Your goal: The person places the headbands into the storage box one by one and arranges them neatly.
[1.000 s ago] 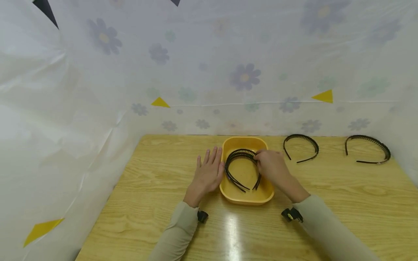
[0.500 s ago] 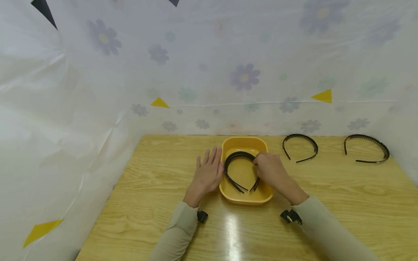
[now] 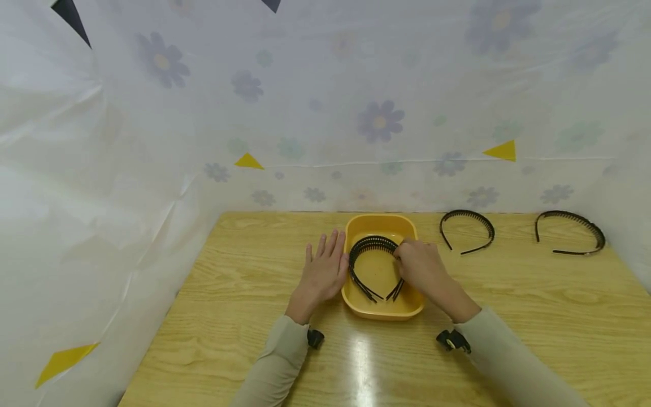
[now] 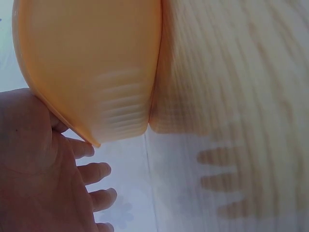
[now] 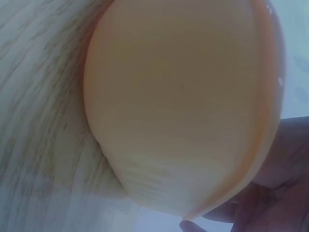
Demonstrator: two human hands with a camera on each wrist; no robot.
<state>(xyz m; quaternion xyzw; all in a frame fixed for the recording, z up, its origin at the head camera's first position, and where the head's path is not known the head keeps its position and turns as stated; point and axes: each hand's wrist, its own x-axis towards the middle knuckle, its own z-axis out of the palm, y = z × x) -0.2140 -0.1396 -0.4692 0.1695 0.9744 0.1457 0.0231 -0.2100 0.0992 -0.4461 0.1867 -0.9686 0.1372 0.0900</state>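
Note:
A yellow plastic tub (image 3: 383,314) stands on the table with several black toothed headbands (image 3: 373,243) nested together inside. My right hand (image 3: 424,268) reaches over the tub's right side and pinches the right side of the stacked headbands; its fingertips are hidden behind the knuckles. My left hand (image 3: 321,271) lies along the tub's left rim, fingers straight. In the left wrist view the left hand (image 4: 43,164) is at the rim of the tub (image 4: 91,48). The right wrist view shows mostly the tub's outer wall (image 5: 174,96), with the right hand (image 5: 282,179) at its rim.
Two more black headbands lie on the table (image 3: 254,271) to the right of the tub, one nearer (image 3: 487,219) and one farther right (image 3: 595,227). A white sheet with flowers (image 3: 381,121) hangs behind the table and along its left side.
Inside the tub, the right hand has drawn the headbands slightly left and nearer, and they now sit more closely together. The left hand has stayed in place.

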